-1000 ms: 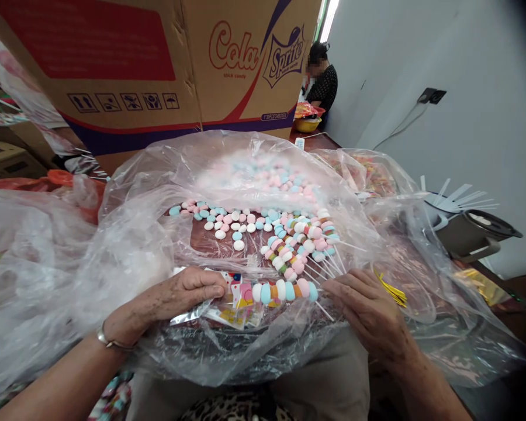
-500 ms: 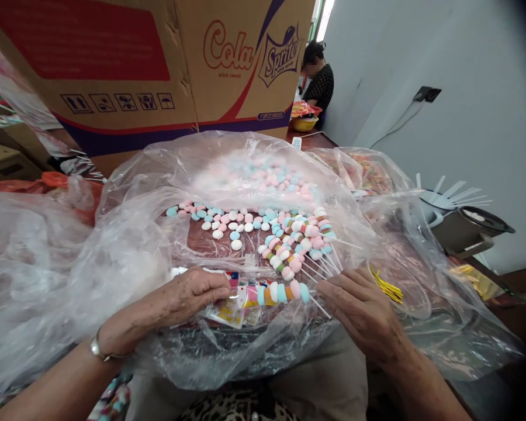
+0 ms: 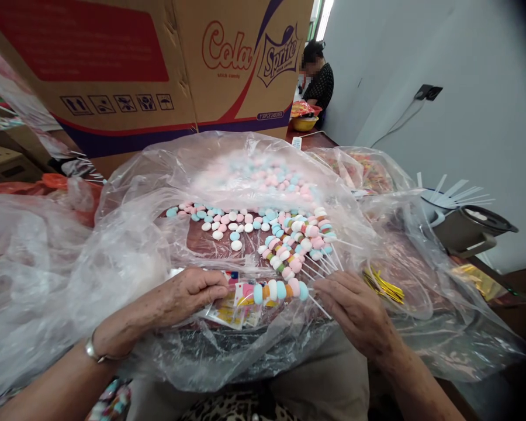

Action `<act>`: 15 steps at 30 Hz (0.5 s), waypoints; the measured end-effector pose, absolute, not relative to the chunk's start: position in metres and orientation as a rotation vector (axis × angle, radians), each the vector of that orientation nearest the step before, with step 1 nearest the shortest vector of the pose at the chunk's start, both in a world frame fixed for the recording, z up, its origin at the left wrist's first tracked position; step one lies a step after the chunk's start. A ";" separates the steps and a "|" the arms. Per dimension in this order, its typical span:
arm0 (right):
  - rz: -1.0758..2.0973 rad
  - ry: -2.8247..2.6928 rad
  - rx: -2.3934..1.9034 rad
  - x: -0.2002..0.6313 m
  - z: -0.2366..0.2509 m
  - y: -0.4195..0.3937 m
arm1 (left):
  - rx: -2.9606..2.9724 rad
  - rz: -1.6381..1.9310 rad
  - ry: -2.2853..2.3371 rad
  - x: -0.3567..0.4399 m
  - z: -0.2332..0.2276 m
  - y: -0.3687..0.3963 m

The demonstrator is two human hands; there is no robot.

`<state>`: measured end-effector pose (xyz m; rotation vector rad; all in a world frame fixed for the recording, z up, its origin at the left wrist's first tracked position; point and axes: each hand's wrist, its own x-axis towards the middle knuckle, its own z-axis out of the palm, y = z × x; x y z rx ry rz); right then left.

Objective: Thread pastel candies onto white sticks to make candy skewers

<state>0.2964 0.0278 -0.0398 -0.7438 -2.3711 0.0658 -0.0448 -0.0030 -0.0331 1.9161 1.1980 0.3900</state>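
Note:
A candy skewer (image 3: 281, 290) of blue, white, pink and orange pieces lies level between my hands, in front of my lap. My right hand (image 3: 355, 310) is closed on its stick end at the right. Opposite, my left hand (image 3: 195, 295) pinches the far end of a clear printed wrapper (image 3: 244, 294), which meets the skewer's left tip. How much of the skewer sits inside the wrapper I cannot tell. More flat printed wrappers (image 3: 228, 316) lie beneath. Several finished candy skewers (image 3: 296, 242) are piled just beyond, their white sticks pointing right.
Loose pastel candies (image 3: 232, 225) spill from a big clear plastic bag (image 3: 158, 158). Gold twist ties (image 3: 383, 285) lie right of my right hand. A mug (image 3: 471, 231) and white strips (image 3: 458, 193) stand far right. Behind rises a carton (image 3: 127, 58); a person (image 3: 319, 79) sits beyond.
My left hand has shifted slightly left, along with the wrapper. The skewer and my right hand have moved slightly left too. Both hands keep their holds.

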 end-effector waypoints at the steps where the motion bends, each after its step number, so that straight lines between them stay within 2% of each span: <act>1: 0.063 -2.374 -0.757 0.296 -0.040 0.027 | 1.911 0.385 1.184 -0.046 -0.033 -0.003; 8: 0.128 -2.398 -0.757 0.292 -0.045 0.022 | 1.830 0.355 1.107 -0.042 -0.025 -0.003; 15: 0.037 -2.409 -0.764 0.285 -0.046 0.014 | 1.774 0.446 1.111 -0.042 -0.027 -0.001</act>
